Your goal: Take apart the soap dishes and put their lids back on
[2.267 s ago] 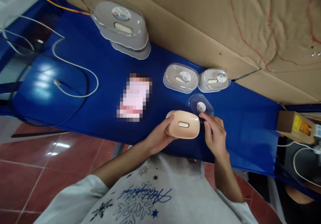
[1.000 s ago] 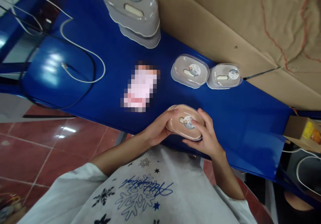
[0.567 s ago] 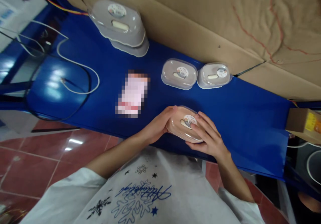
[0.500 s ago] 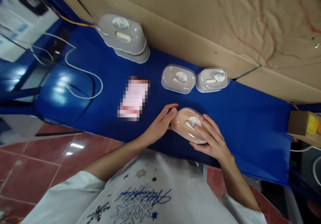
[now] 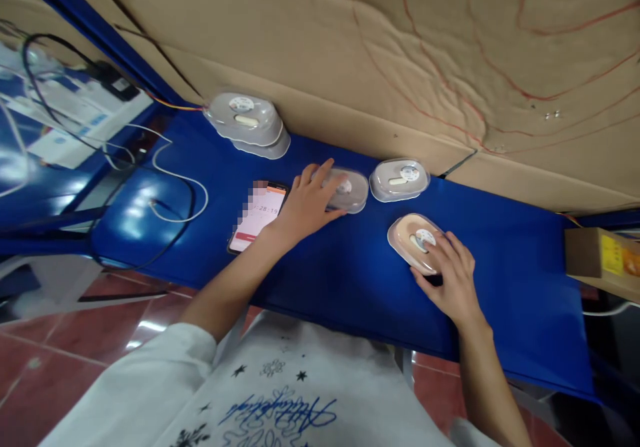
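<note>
My left hand [image 5: 311, 200] reaches over the left end of a grey oval lidded plastic box [image 5: 356, 195], thumb along its near side and fingers across the top and far edge. Part of that box is hidden under the hand. My right hand [image 5: 451, 277] grips the right side of a peach-coloured oval box [image 5: 407, 233] with a clear lid, a round label and a pale handle-like piece on top. The peach box rests near the table's front, slightly turned. Just right of the grey box stands another grey oval box [image 5: 397, 181].
A stack of similar grey boxes [image 5: 250, 123] stands at the back left by the cardboard wall [image 5: 300, 53]. A phone [image 5: 260, 210] lies left of my left hand on the blue table [image 5: 330, 287]. Cables [image 5: 205, 200] trail at the left; a cardboard carton [image 5: 595, 253] is far right.
My left hand has left the peach box and reached up to the middle grey box. My right hand still holds the peach box, now farther right. The camera view has shifted.
</note>
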Demonstrator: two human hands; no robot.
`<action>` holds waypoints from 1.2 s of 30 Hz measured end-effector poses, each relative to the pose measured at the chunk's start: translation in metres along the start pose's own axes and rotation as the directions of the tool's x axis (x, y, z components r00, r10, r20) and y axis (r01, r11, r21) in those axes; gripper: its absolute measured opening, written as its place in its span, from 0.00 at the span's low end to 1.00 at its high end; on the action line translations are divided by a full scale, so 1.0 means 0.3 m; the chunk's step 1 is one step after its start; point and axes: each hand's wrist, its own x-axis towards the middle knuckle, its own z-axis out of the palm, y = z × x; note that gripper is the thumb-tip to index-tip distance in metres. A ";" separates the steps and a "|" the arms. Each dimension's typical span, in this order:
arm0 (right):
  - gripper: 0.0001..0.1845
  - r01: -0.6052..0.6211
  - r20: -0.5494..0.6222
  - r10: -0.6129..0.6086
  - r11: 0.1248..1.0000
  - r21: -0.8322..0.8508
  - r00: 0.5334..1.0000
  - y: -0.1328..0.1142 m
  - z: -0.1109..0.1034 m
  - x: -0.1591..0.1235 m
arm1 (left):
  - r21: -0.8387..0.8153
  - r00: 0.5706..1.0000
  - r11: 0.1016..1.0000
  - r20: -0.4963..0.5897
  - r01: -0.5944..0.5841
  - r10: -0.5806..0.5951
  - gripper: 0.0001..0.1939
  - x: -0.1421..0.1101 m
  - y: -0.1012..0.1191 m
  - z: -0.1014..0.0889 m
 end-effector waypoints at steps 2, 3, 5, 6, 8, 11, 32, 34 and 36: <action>0.34 -0.057 0.012 0.057 0.998 0.007 0.998 0.019 -0.006 -0.011 | 0.041 0.999 0.999 0.038 -0.026 0.024 0.42 -0.056 0.016 -0.007; 0.32 -0.081 0.018 0.080 0.997 0.010 0.997 0.026 -0.010 -0.016 | 0.043 0.997 0.998 0.064 -0.055 0.052 0.44 -0.093 0.025 -0.010; 0.30 -0.116 0.025 0.116 0.993 -0.005 0.993 0.027 -0.017 -0.024 | 0.015 0.992 0.996 0.086 -0.089 0.088 0.46 -0.166 0.040 -0.017; 0.31 -0.128 0.023 0.129 0.991 -0.025 0.991 0.020 -0.020 -0.025 | -0.030 0.992 0.995 0.085 -0.095 0.098 0.47 -0.196 0.044 -0.020; 0.34 -0.129 0.007 0.130 0.989 -0.072 0.992 -0.017 -0.023 -0.020 | -0.114 0.993 0.990 0.063 -0.088 0.095 0.46 -0.229 0.048 -0.027; 0.36 -0.019 0.018 0.020 0.999 -0.047 1.000 -0.119 -0.014 0.006 | -0.099 0.998 0.995 -0.056 0.000 -0.006 0.44 -0.199 0.046 -0.034; 0.22 0.114 0.204 -0.178 0.949 0.293 0.963 -0.335 0.086 0.110 | -0.620 0.979 0.761 -0.171 -0.192 0.107 0.43 -0.347 -0.031 0.097; 0.21 0.060 0.188 -0.137 0.929 0.365 0.973 -0.342 0.080 0.121 | -0.653 0.993 0.749 -0.079 -0.114 0.083 0.56 -0.434 -0.027 0.121; 0.19 -0.006 0.195 -0.093 0.891 0.453 0.976 -0.352 0.075 0.134 | -0.669 0.999 0.742 -0.052 -0.029 -0.008 0.55 -0.484 -0.013 0.147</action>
